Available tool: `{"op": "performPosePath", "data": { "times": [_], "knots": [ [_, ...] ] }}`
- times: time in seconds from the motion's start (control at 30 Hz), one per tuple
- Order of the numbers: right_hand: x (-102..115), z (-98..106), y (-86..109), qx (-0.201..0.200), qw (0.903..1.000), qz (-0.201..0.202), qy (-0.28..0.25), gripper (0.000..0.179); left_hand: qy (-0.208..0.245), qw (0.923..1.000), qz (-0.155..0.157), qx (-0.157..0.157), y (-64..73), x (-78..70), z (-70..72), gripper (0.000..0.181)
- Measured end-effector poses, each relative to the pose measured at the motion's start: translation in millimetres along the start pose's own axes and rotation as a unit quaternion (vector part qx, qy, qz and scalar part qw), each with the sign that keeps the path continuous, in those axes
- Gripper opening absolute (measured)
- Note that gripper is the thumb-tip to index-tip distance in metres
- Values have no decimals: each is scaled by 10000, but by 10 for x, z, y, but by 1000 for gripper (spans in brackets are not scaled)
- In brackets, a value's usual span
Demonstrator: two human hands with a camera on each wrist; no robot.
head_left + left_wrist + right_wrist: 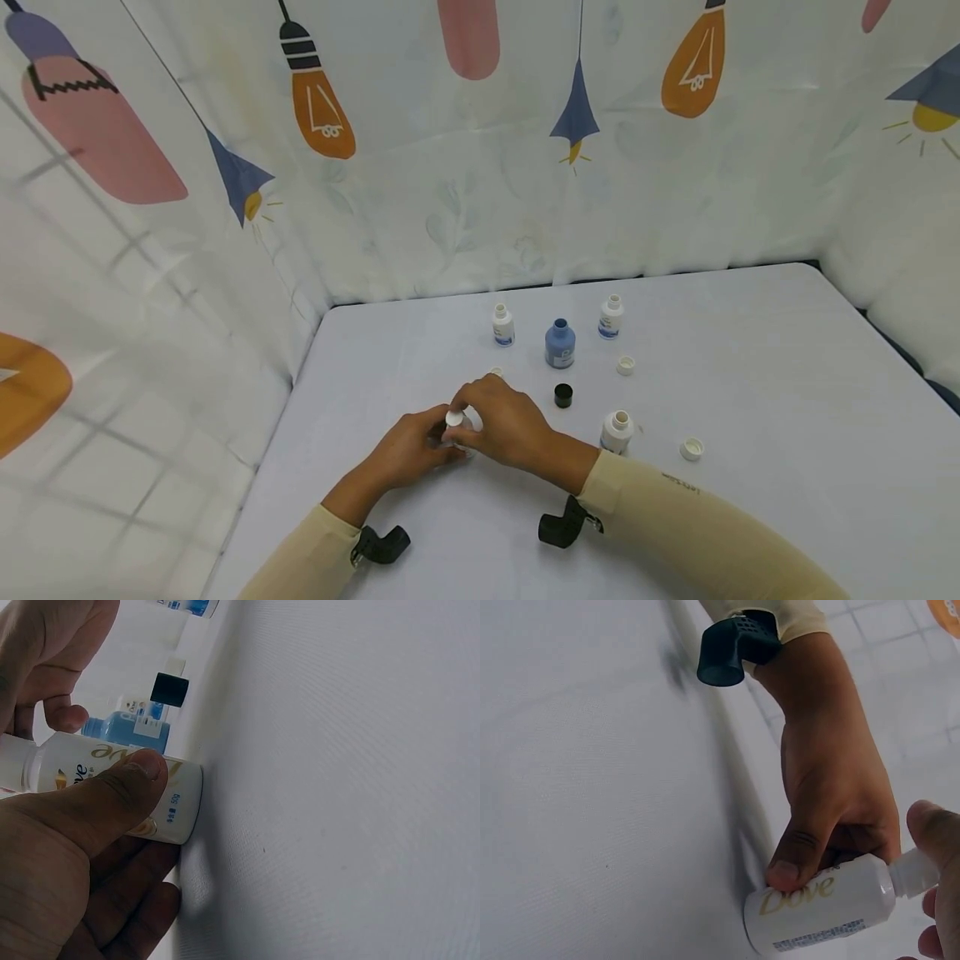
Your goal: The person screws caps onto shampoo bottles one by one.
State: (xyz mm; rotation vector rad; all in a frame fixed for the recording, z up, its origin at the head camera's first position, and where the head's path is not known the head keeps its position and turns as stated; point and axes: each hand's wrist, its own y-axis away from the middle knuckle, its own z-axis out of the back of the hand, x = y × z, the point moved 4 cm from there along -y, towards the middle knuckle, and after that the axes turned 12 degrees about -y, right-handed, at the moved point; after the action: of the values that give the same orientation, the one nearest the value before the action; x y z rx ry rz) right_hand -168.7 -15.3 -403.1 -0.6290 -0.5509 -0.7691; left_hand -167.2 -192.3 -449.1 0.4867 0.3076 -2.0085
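My left hand (pixel 411 450) grips a small white Dove bottle (pixel 112 769) around its body, the thumb (pixel 127 791) lying across the printed side. The bottle stands upright on the white table (pixel 360 367), toward its left half. Over its top, my right hand (pixel 510 421) pinches the white cap (pixel 454 418) between thumb and fingers. In the right wrist view the cap (pixel 913 871) sits at the bottle's neck, with the right thumb (pixel 934 825) against it. My hands hide most of the bottle in the head view.
Uncapped white bottles (pixel 503 327) (pixel 611 317) (pixel 617 432) and a blue bottle (pixel 560 344) stand behind and right of my hands. Loose lie a black cap (pixel 563 395) and white caps (pixel 626 365) (pixel 692 449); another white cap (pixel 496 371) is partly hidden behind my right hand.
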Motion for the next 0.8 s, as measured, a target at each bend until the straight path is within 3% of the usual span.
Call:
{"op": "performPosePath", "data": {
  "times": [0.17,0.33,0.43,0.8],
  "knots": [
    [-3,29,29,106,9992,373,-101,45,-33,10000,39,-27,5,5,3,49],
    [-7,29,52,503,9972,513,-209,34,-85,9997,214,-18,8,-1,7,62],
    [-9,26,53,574,9968,529,-142,31,-52,9998,184,-35,14,-7,7,59],
    [-55,27,-5,54,9989,-61,-472,26,-11,10000,62,-12,13,2,-1,49]
  ]
}}
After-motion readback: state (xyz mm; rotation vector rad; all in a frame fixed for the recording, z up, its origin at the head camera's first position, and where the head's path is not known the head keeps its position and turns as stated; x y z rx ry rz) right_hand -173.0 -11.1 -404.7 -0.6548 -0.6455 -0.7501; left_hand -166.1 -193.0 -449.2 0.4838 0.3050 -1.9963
